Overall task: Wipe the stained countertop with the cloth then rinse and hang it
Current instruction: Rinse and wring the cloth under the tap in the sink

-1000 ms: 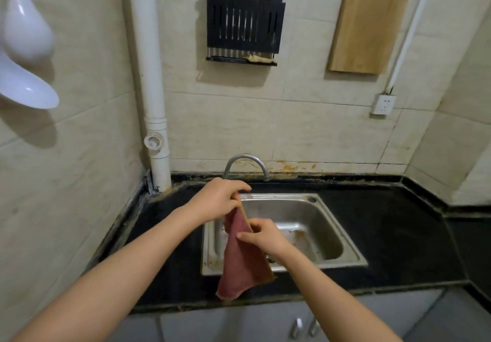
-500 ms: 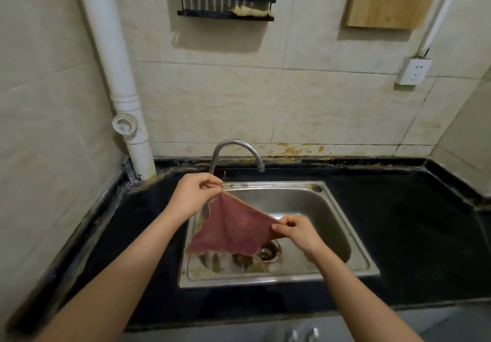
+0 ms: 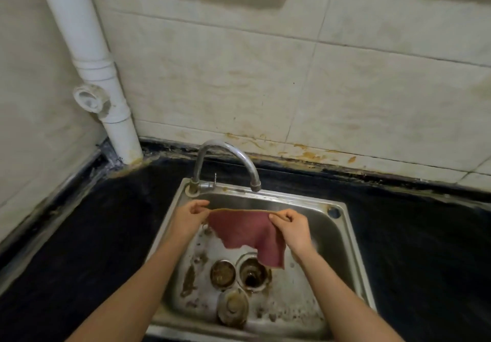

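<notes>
Cloth [image 3: 244,231] edge pinched by fingers [image 3: 198,204] of L hand [image 3: 190,217] & R hand [image 3: 292,226] over sink [image 3: 332,238].

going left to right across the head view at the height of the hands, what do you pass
black countertop → left hand → cloth → right hand → sink rim

No legible text, labels, brands or numbers anywhere: sink [image 3: 329,238], tap [image 3: 225,153], pipe [image 3: 90,57], cloth [image 3: 244,230], wall tiles [image 3: 212,89].

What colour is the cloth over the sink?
The cloth is dusty pink-red with a tan edge, seen in the head view.
</notes>
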The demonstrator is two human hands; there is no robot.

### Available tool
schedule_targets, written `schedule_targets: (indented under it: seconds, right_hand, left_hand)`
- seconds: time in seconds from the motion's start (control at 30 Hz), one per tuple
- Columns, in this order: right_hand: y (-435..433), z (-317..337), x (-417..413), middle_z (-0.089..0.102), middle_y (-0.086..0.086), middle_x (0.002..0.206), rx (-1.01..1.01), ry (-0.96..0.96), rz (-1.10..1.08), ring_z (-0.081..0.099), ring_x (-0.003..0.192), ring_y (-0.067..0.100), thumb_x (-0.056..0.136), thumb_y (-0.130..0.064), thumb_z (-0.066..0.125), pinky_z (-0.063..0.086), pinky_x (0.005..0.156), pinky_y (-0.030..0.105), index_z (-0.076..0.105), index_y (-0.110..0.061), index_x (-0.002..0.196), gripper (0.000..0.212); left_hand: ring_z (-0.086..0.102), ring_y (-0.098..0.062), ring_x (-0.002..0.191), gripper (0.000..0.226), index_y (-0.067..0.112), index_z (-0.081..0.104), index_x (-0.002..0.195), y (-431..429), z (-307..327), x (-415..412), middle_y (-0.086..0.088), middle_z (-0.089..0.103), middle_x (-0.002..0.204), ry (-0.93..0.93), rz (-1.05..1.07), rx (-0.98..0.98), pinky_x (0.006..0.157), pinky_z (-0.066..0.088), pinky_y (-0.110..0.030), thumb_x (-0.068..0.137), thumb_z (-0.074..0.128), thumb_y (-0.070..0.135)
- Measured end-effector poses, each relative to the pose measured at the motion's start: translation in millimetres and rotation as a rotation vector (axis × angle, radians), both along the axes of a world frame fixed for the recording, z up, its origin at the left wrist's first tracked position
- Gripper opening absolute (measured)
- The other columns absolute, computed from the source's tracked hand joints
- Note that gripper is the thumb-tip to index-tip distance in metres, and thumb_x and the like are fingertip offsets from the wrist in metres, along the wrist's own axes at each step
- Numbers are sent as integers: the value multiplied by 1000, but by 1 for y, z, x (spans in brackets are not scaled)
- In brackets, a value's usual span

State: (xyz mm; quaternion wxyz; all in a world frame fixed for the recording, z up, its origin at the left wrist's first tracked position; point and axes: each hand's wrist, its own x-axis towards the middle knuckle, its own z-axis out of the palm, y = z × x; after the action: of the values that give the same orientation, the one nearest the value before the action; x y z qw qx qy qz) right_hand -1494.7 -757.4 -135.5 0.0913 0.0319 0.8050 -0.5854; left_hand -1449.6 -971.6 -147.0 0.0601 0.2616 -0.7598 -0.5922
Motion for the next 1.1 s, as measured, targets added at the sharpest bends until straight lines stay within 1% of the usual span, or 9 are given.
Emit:
schedule_targets:
  seconds: [0.13, 0.23, 0.37, 0.43, 0.6, 0.7, 0.83, 0.93, 1.1]
  right_hand:
    - [-8, -11, -14, 57, -4, 63, 109, -29, 77, 51, 58, 4, 83, -4, 66, 40, 51, 5, 55, -18, 63, 26]
    - [-9, -13, -21, 57, -5, 60, 204, -35, 119, 52, 56, 5, 83, -6, 65, 40, 48, 6, 55, -20, 63, 27]
    - [-7, -22, -24, 56, -3, 56, 260, -91, 89, 50, 53, 7, 81, -5, 67, 40, 49, 11, 54, -17, 59, 28]
    - [-8, -29, -27, 55, -3, 57, 273, -108, 56, 48, 54, 7, 80, -5, 69, 39, 54, 17, 54, -17, 59, 28]
    - [-19, -33, -27, 53, -4, 52, 218, -150, 15, 46, 39, -1, 80, -4, 69, 39, 44, 11, 55, -16, 57, 30]
    - [-28, -35, -30, 54, -6, 48, 190, -169, -14, 48, 40, 2, 79, -5, 71, 42, 46, 17, 55, -16, 58, 28]
    - [-39, -34, -35, 56, -6, 51, 174, -187, -8, 51, 45, 4, 80, -7, 70, 45, 52, 21, 55, -17, 60, 27]
    - [-46, -28, -36, 56, -2, 61, 150, -184, 11, 51, 54, 7, 82, -6, 67, 43, 51, 12, 54, -16, 63, 25]
    - [-51, -20, -39, 59, -5, 66, 32, -198, 18, 57, 53, -2, 83, 0, 65, 43, 50, 6, 58, -12, 68, 20]
  left_hand:
    - [53, -27, 113, 34, 1, 52, 124, -3, -13, -33, -15, 57, 121, -26, -22, 30, 87, 39, -25, 90, 48, -2]
    - [46, -19, 118, 43, 9, 43, 134, -6, -16, -61, -8, 48, 132, -17, -104, 25, 90, 36, -24, 92, 46, 3]
    - [34, -25, 133, 52, 15, 34, 141, -8, -21, -97, -10, 35, 146, -54, -160, 19, 106, 29, -33, 92, 50, 8]
    - [34, -26, 133, 53, 16, 34, 141, -10, -26, -110, -11, 34, 146, -68, -154, 46, 105, 31, -34, 91, 50, 8]
    - [46, -17, 115, 45, 8, 45, 133, -15, -37, -119, -9, 47, 135, 0, -115, 120, 88, 34, -23, 89, 49, 0]
    - [49, -22, 116, 38, 7, 51, 125, -19, -45, -116, -7, 54, 121, 25, -97, 140, 88, 35, -23, 88, 50, -1]
    - [48, -15, 111, 38, 10, 51, 125, -16, -53, -107, -5, 53, 125, 54, -117, 125, 88, 35, -23, 88, 50, 0]
    - [45, -9, 103, 37, 12, 51, 125, -15, -58, -101, 0, 51, 121, 66, -151, 112, 85, 34, -23, 89, 51, 3]
    - [46, -12, 111, 39, 12, 51, 125, -17, -64, -98, 0, 51, 123, 65, -216, 77, 93, 36, -25, 88, 52, -1]
